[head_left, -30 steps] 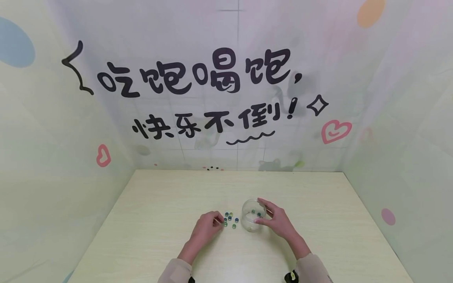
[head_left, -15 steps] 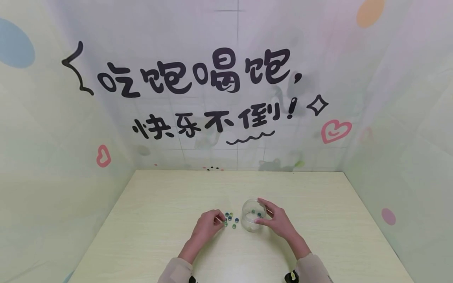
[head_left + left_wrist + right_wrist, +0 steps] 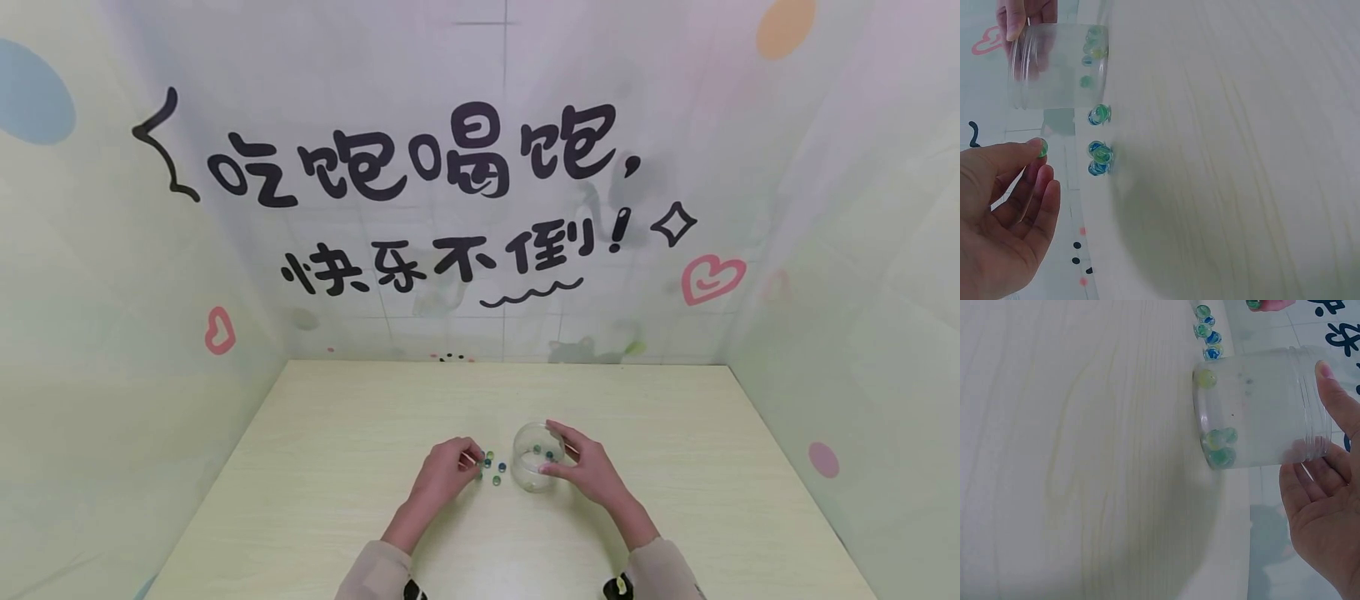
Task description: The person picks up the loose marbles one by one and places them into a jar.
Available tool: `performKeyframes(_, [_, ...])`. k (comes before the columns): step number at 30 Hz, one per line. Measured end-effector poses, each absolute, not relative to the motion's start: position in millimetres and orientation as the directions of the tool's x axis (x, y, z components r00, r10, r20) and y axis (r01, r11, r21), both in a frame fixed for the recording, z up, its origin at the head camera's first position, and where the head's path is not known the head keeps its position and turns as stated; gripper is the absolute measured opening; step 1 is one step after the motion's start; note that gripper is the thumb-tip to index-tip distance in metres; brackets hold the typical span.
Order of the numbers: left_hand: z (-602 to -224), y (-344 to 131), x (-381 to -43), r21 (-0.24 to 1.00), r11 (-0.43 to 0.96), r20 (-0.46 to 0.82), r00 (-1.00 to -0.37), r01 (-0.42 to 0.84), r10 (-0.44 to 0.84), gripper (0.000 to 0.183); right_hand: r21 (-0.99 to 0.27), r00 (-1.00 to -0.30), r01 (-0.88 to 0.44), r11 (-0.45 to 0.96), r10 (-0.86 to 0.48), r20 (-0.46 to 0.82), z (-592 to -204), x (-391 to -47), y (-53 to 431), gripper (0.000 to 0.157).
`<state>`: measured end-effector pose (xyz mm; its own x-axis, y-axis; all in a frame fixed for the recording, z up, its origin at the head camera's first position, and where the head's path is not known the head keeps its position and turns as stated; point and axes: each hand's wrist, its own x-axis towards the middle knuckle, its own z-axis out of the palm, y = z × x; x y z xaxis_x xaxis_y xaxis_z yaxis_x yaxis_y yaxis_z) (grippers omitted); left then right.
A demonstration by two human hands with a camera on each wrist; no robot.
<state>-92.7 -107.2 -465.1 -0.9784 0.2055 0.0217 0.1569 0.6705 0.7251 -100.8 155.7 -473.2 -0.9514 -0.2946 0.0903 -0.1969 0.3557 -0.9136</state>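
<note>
My left hand [image 3: 442,471] pinches a green marble [image 3: 1044,147] between thumb and forefinger, raised above the table beside the loose marbles. In the left wrist view the other fingers are bent below it. Several clear glass marbles [image 3: 1100,114] with blue and green swirls lie close together on the table, between my left hand and a clear jar [image 3: 1260,406]. My right hand [image 3: 592,473] holds that jar near its rim, thumb on one side and fingers on the other. It stands upright on the table, with several green and yellowish marbles [image 3: 1221,456] on its bottom.
The pale wood-grain table [image 3: 375,408] meets a printed cloth backdrop [image 3: 450,333] at its back edge. More cloth hangs along the left and right sides.
My left hand has picked up a green marble and moved slightly up and to the right in the head view. My right hand and the jar have stayed put.
</note>
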Motion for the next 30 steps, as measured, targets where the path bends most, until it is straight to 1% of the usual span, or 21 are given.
performKeyframes(7, [-460,-102,-95,0.729,0.669,0.013,-0.979,0.147,0.201,0.011,-0.914,-0.951,-0.198,0.355,-0.296,0.091,-473,-101,156,0.071])
performKeyframes(22, [-450,-92,-103,0.728,0.663,0.031,-0.974,0.176,0.224,0.009,-0.911,-0.953,-0.197,0.362,-0.288,0.092,-472,-101,156,0.069])
performKeyframes(26, [-446,-89,-104,0.722,0.664,0.043,-0.970,0.195,0.238,0.009,-0.892,-0.951,-0.232,0.388,-0.285,0.124,-474,-101,155,0.069])
performKeyframes(30, [-442,-86,-104,0.719,0.663,0.054,-0.968,0.207,0.243,0.010,-0.887,-0.953,-0.237,0.396,-0.270,0.134,-475,-101,154,0.069])
